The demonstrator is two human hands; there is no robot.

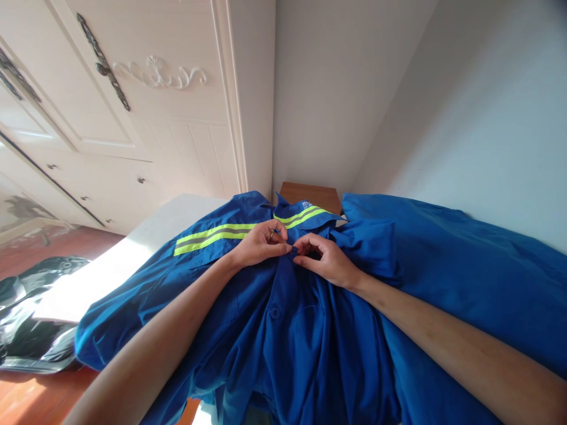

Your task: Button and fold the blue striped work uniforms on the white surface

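Observation:
A blue work jacket (248, 319) with yellow-green and grey stripes lies spread out before me. My left hand (264, 241) pinches the front placket, with a ring on one finger. Close beside it, almost touching, my right hand (323, 258) pinches the same part of the placket with curled fingers. Between the fingertips the cloth is bunched; whether a button is there is too small to tell. Lower on the placket a dark button (274, 313) shows. Small white lettering (306, 204) is visible above the right-hand stripe.
More blue fabric (456, 265) extends to the right beside the wall. A white surface (106, 265) lies under the left sleeve. Behind are a cream cabinet (177, 118) and a brown wooden piece (310, 192). Dark plastic-like bags (39, 319) sit on the reddish floor.

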